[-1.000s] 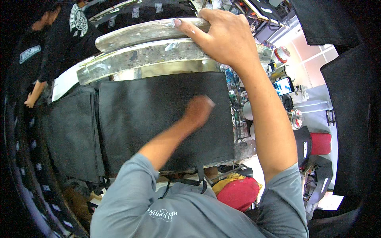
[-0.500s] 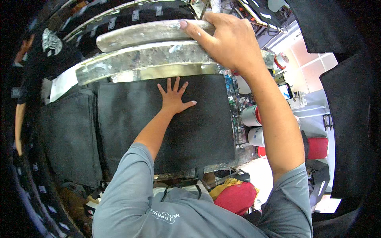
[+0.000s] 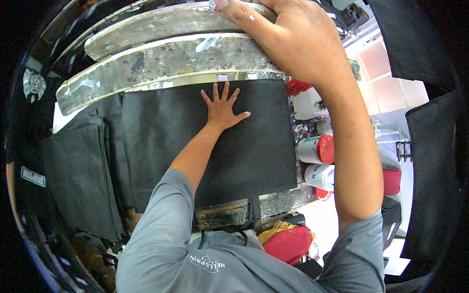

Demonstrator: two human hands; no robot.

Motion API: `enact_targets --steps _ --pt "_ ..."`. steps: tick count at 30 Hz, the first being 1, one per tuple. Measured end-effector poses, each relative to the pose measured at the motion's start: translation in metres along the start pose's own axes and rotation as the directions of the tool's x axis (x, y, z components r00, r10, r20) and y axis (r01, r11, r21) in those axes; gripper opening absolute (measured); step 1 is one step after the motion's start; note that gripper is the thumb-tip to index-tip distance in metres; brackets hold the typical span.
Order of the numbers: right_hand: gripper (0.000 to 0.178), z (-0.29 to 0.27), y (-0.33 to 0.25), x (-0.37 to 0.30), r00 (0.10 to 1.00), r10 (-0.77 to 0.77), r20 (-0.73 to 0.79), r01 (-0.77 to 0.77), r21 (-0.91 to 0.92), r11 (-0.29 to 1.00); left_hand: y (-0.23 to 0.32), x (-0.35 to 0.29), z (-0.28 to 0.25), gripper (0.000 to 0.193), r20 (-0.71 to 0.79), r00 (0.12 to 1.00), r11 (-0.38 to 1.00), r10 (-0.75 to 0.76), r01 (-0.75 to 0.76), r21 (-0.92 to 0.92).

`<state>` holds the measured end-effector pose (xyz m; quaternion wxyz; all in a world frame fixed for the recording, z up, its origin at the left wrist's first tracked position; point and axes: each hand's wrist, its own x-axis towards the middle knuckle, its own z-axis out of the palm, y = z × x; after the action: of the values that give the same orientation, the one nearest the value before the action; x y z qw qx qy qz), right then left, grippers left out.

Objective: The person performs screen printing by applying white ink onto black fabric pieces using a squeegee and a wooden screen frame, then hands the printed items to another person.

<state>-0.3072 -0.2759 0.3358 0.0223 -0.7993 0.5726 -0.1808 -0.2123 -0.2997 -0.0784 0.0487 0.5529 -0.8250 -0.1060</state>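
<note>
My left hand [image 3: 222, 110] lies flat on a black fabric bag [image 3: 166, 141], fingers spread near its far edge. A dark strap [image 3: 254, 210] shows at the bag's near edge. Beyond it, my right hand [image 3: 305, 44] grips the paint-stained screen printing frame [image 3: 156, 61] near its right end. The thumb rests along the frame's upper bar [image 3: 156, 27]; the other fingers are mostly hidden. The frame stands tilted up, with its lower bar just past the bag's far edge.
More black bags [image 3: 78, 176] are stacked at the left. Along the right stand a jar with a red lid [image 3: 312, 149] and a white tub [image 3: 320, 176]. A red and yellow cloth bundle [image 3: 289, 242] sits near my body. Black fabric [image 3: 435, 161] hangs at the far right.
My right hand and the frame have risen and come closer to the camera. My left hand still lies flat on the bag, appearing slightly farther right and up in view.
</note>
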Motion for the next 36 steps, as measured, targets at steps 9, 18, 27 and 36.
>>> enact_targets --steps 9,18,27,36 --pt "0.080 0.009 -0.009 -0.002 0.999 0.038 -0.027 -0.038 0.006 0.999 0.004 -0.019 -0.032 0.112 -0.165 0.986 0.992 0.013 -0.033 -0.119" --pt "0.063 0.080 0.022 -0.094 0.986 -0.152 -0.066 0.132 -0.235 0.963 -0.041 -0.281 -0.222 0.130 -0.266 0.930 -0.672 -0.252 -0.366 -0.644" --pt "0.061 0.192 0.033 -0.170 0.956 -0.075 0.285 0.110 -0.106 0.988 -0.052 -0.356 -0.098 0.129 0.460 0.836 -0.568 -0.299 0.231 -0.790" --pt "0.047 0.227 0.009 -0.239 0.993 -0.007 0.114 0.032 -0.216 0.976 -0.052 -0.357 -0.069 0.122 0.443 0.842 -0.487 -0.309 0.260 -0.834"
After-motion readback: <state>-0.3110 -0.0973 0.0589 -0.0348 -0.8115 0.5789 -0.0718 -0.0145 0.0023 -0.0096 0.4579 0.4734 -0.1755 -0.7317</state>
